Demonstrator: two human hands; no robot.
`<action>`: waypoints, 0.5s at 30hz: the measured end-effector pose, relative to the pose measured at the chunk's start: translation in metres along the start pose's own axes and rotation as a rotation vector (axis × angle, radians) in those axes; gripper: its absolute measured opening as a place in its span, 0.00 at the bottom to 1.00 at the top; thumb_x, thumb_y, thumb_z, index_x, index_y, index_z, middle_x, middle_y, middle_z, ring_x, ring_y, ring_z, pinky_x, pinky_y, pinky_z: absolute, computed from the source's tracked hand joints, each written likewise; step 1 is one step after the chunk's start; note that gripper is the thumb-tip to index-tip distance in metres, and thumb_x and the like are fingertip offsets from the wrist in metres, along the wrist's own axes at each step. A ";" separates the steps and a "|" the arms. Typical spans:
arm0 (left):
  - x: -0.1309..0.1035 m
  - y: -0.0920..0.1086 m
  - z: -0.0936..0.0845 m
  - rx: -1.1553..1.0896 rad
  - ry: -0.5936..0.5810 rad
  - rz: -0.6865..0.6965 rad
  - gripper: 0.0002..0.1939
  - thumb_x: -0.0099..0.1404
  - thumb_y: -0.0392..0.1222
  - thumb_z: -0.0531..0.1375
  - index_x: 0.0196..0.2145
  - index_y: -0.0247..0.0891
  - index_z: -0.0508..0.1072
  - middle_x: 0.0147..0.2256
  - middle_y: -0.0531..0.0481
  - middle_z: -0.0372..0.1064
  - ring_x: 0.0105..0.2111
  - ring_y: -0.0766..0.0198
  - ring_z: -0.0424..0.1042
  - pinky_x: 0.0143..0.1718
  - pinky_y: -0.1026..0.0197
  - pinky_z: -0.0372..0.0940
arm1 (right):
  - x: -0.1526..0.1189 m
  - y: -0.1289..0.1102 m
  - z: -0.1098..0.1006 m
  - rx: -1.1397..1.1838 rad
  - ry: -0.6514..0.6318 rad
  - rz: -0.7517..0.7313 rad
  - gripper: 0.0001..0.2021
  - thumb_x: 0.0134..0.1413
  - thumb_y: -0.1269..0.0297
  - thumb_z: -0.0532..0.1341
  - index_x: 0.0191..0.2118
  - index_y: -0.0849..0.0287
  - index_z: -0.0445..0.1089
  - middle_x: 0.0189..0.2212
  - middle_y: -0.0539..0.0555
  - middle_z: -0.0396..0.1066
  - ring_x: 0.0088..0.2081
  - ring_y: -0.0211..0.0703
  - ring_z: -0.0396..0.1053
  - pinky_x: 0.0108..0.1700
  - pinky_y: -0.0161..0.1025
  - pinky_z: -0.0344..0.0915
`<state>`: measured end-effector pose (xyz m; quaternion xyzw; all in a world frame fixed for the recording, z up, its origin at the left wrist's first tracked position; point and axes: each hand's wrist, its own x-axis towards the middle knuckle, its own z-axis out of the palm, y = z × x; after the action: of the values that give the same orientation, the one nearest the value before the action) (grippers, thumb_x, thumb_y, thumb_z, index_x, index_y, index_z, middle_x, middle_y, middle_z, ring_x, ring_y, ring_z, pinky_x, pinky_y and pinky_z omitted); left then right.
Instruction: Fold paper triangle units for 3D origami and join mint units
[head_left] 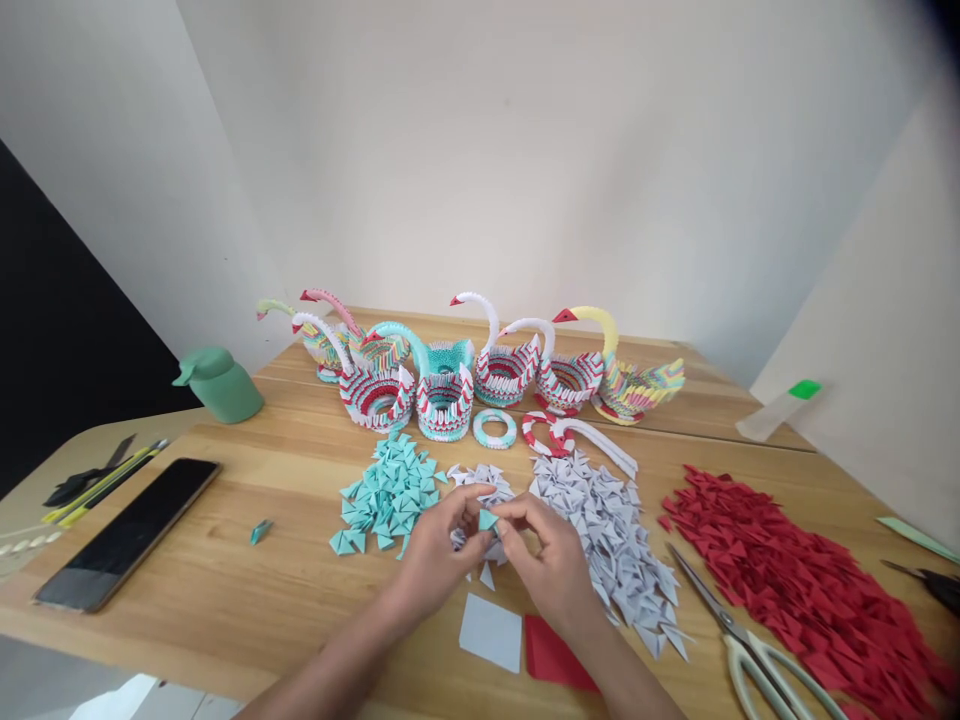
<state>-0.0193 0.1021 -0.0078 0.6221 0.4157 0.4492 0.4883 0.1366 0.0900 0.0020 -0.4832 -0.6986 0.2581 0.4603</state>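
Note:
Between my two hands is a small teal folded paper triangle [487, 520], pinched by the fingertips of my left hand [442, 545] and my right hand [547, 555]. A pile of teal triangles [390, 490] lies to the left of my hands. White triangles [615, 540] are heaped to the right, with more of them partly hidden behind my fingers. Under my wrists, a white paper square [490, 633] and a red paper piece [555, 655] lie on the table; my right forearm covers part of the red one.
Several paper swans [446, 400] stand at the back, with two paper rings [494, 429] before them. Scissors [727, 620] and red triangles [802, 570] lie at right. A phone [127, 535], a green thermos [221, 385] and a small teal piece [260, 531] are at left.

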 end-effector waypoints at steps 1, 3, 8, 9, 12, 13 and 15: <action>-0.001 0.001 0.000 0.121 0.035 0.055 0.18 0.57 0.33 0.59 0.46 0.39 0.70 0.30 0.51 0.67 0.31 0.64 0.66 0.36 0.61 0.62 | 0.000 0.000 0.000 -0.018 0.012 -0.002 0.06 0.56 0.69 0.56 0.33 0.56 0.71 0.28 0.50 0.71 0.30 0.41 0.69 0.34 0.35 0.65; -0.001 0.002 0.001 0.276 0.087 0.156 0.15 0.56 0.30 0.58 0.42 0.40 0.71 0.35 0.49 0.71 0.34 0.62 0.68 0.39 0.60 0.63 | -0.001 0.000 0.000 -0.042 0.032 0.006 0.06 0.56 0.68 0.56 0.33 0.56 0.71 0.27 0.50 0.71 0.29 0.41 0.69 0.34 0.35 0.65; -0.001 0.005 -0.001 0.265 0.110 0.192 0.05 0.57 0.31 0.59 0.32 0.38 0.71 0.38 0.47 0.74 0.37 0.61 0.71 0.40 0.61 0.64 | 0.000 -0.001 -0.001 -0.056 0.029 0.050 0.07 0.56 0.67 0.56 0.33 0.56 0.71 0.27 0.50 0.72 0.29 0.41 0.69 0.32 0.35 0.65; -0.001 0.005 -0.002 0.241 0.109 0.172 0.04 0.58 0.32 0.59 0.31 0.38 0.71 0.38 0.47 0.74 0.37 0.61 0.72 0.40 0.61 0.65 | 0.000 -0.001 -0.002 -0.051 0.028 0.062 0.07 0.56 0.67 0.56 0.33 0.56 0.71 0.27 0.50 0.72 0.29 0.41 0.69 0.32 0.34 0.65; 0.000 0.006 -0.003 0.166 0.106 0.100 0.02 0.58 0.34 0.59 0.29 0.36 0.72 0.36 0.46 0.76 0.34 0.62 0.73 0.37 0.62 0.66 | -0.001 -0.002 -0.002 -0.035 0.019 0.088 0.07 0.56 0.67 0.56 0.34 0.56 0.72 0.27 0.50 0.74 0.29 0.41 0.70 0.31 0.34 0.65; 0.000 0.006 -0.004 0.155 0.101 0.078 0.03 0.59 0.34 0.59 0.28 0.36 0.72 0.34 0.47 0.76 0.33 0.62 0.73 0.36 0.63 0.66 | -0.001 -0.002 -0.002 -0.036 0.010 0.091 0.07 0.56 0.67 0.56 0.34 0.56 0.72 0.28 0.50 0.74 0.29 0.41 0.70 0.31 0.34 0.65; 0.000 0.006 -0.004 0.176 0.088 0.054 0.05 0.60 0.35 0.58 0.27 0.36 0.73 0.29 0.48 0.76 0.29 0.62 0.73 0.33 0.63 0.66 | -0.001 -0.001 -0.001 -0.046 0.005 0.082 0.07 0.56 0.67 0.56 0.35 0.56 0.72 0.28 0.51 0.74 0.30 0.41 0.70 0.32 0.34 0.65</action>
<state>-0.0226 0.1024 -0.0017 0.6532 0.4579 0.4508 0.4006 0.1376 0.0888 0.0028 -0.5223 -0.6829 0.2596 0.4398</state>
